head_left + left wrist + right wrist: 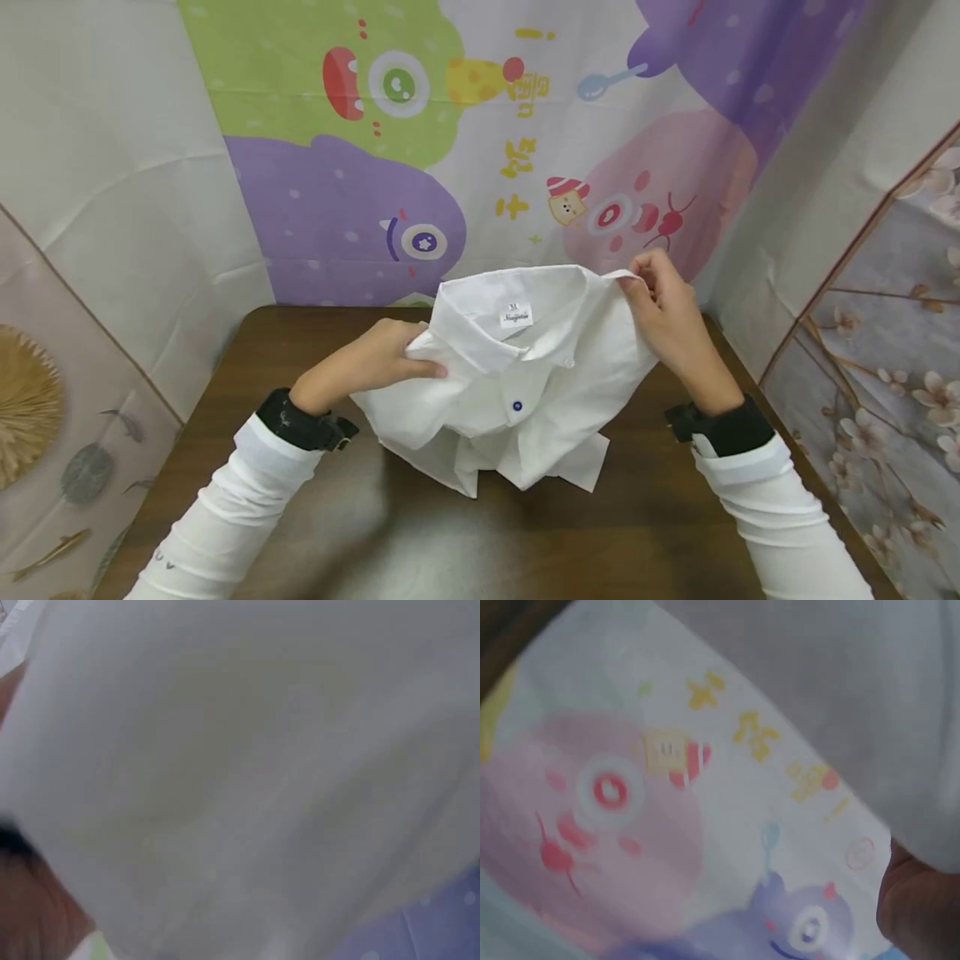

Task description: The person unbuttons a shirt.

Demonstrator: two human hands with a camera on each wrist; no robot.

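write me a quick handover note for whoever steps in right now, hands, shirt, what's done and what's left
Left hand: grips the white shirt at its left shoulder, beside the collar.
Right hand: pinches the shirt's other shoulder edge, lifted above the table.
Shirt: collar up and facing the person, lower part bunched on the brown table; blue button shows on the front.
Done: shirt picked up at both shoulders.
Left: it is not yet spread flat or folded.

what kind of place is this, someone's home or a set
Probably a staged recording booth, not a lived-in room: a small brown table is boxed in by a hung cartoon monster backdrop and a blossom-print panel, with only a white shirt on it.
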